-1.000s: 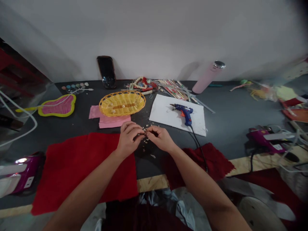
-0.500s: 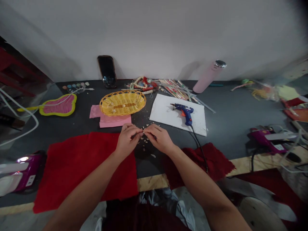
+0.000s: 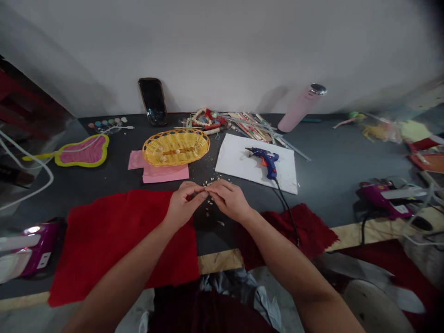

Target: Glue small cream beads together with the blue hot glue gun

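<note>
My left hand (image 3: pixel 186 201) and my right hand (image 3: pixel 228 199) meet fingertip to fingertip over the dark table, both in a pinch. Whatever sits between the fingertips is too small to make out. Small pale bits (image 3: pixel 209 202) lie scattered on the table around and under the fingers. Just beyond my left hand is a yellow woven basket (image 3: pixel 163 157) holding a few tiny pieces, resting partly on pink sheets (image 3: pixel 165 174). Past my right hand, a blue glue gun (image 3: pixel 265 159) lies on a white board (image 3: pixel 236 159). Red cloth (image 3: pixel 121 231) spreads beneath my left forearm.
A phone (image 3: pixel 153 101) and a pink bottle (image 3: pixel 301 108) stand by the wall, with strips and sticks (image 3: pixel 255 126) between. The glue gun's black cord (image 3: pixel 289 212) crosses a second red cloth (image 3: pixel 308 229). Purple devices (image 3: pixel 43 249) sit at both sides; a yellow-rimmed pink paddle (image 3: pixel 85 151) lies left.
My fingertips have drawn slightly closer together, and the left thumb has shifted a little. The rest of the table looks the same, apart from a slight camera shift.
</note>
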Available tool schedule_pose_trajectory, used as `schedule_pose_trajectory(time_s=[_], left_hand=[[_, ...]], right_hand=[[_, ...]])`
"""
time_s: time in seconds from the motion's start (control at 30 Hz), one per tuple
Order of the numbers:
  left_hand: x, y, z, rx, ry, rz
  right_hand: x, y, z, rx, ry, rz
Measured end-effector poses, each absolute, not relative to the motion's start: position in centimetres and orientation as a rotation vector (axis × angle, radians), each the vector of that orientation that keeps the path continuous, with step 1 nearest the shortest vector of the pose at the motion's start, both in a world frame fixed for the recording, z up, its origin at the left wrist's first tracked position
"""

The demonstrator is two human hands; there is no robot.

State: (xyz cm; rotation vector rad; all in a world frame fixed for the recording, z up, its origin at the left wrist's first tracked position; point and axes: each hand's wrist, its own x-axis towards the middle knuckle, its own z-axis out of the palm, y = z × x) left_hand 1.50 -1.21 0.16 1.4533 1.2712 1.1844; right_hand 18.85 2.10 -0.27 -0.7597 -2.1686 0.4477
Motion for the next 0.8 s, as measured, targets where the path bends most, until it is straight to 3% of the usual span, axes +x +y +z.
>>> schedule_pose_trajectory(time_s=[0.17, 0.33, 0.43, 0.63, 0.8], left_hand=[[1.4, -1.2, 0.0, 1.04, 1.096, 1.184], [0.9, -0.4, -0.3, 1.082, 1.105, 1.296], [0.5, 0.0, -0.5, 1.095, 1.11, 1.294], [0.3, 0.4, -0.8, 1.073, 1.012, 1.286], [0.2, 0.4, -0.7, 0.953, 0.927, 1.325]], right_hand=[[18.5, 1.4, -0.1, -0.714, -2.199, 0.472], [20.0, 1.3, 1.4, -0.89, -2.189, 0.665], [24.4, 3.4, 2.0, -1.022, -2.118, 0.733], [36.3, 7.7, -0.3, -1.581, -1.76, 0.502], [39.0, 6.2, -3.1, -1.696, -1.436, 0.61]])
